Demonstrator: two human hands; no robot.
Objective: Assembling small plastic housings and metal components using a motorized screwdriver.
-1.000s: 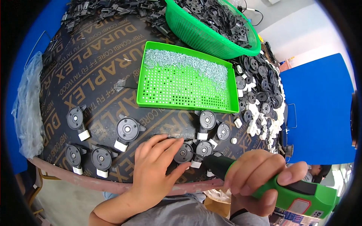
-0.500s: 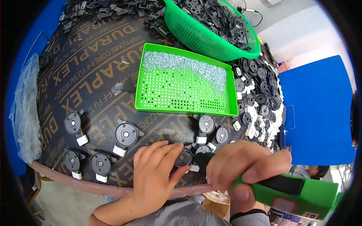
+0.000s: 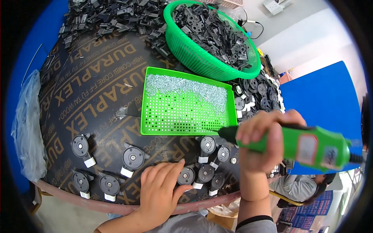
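In my right hand [image 3: 262, 141] is a green electric screwdriver [image 3: 291, 145], gripped around its body. Its black nose [image 3: 228, 134] points left, over the lower right rim of a bright green tray [image 3: 142, 116]. Small silver screws [image 3: 186, 87] lie heaped along that tray's far side. My left hand [image 3: 161, 188] rests on the table, thumb and forefinger on either side of a black round plastic part [image 3: 186, 176]; its left side is hidden. Just right of it sit several similar parts with white tabs, among them one round part [image 3: 206, 173].
More assembled parts stand at the left, including one near the middle [image 3: 133, 158]. A green basket [image 3: 202, 54] of black pieces is behind the tray. Black pieces [image 3: 112, 19] cover the far edge; black discs [image 3: 262, 91] lie right. Clear plastic bag [image 3: 29, 128] hangs left.
My right hand has lifted the screwdriver from beside the black parts, forward to the tray's edge. My left hand stays by the same part. The whole view has shifted somewhat.
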